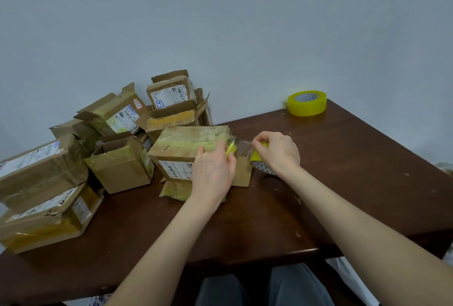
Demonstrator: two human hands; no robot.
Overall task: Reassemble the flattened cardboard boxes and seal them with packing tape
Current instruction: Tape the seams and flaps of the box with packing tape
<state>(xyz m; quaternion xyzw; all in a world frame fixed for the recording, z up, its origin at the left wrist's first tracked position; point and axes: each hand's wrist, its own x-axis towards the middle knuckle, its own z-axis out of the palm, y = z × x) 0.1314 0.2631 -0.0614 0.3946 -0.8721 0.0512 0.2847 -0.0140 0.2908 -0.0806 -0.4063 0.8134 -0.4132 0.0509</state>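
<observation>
A pale grey wall (220, 23) fills the upper half of the view. Below it stands a dark brown table (343, 158), its top scuffed and dotted with small scraps.

A heap of used cardboard boxes (44, 183) takes up the left of the table and runs back to the wall. Most carry shipping labels and old yellowish tape, and several are torn or have loose flaps. A small open box (122, 166) sits at the front of the heap with its flaps up.

Just to its right, near the middle of the table, is the cardboard box (181, 148) being worked on. Its top is banded with yellow-green tape, a white label shows on its near face, and one flap lies flat on the table at its right end.

Grey trousers (289, 286) show under the near edge of the table.

The left hand (212, 173) lies palm-down on this box. Its fingers stretch fairly straight over the taped top edge and press there, and a crumpled yellow-green fold of tape (231, 150) shows at its thumb side.

The right hand (277, 151) is curled round a yellow tape roll (257, 158), held just beside the box's right end and low over the table.

A spare tape roll (307, 102) of the same yellow lies flat near the far edge, well apart from both hands.

A clear strip of tape (241, 145) spans the short gap between the box and the held roll.
</observation>
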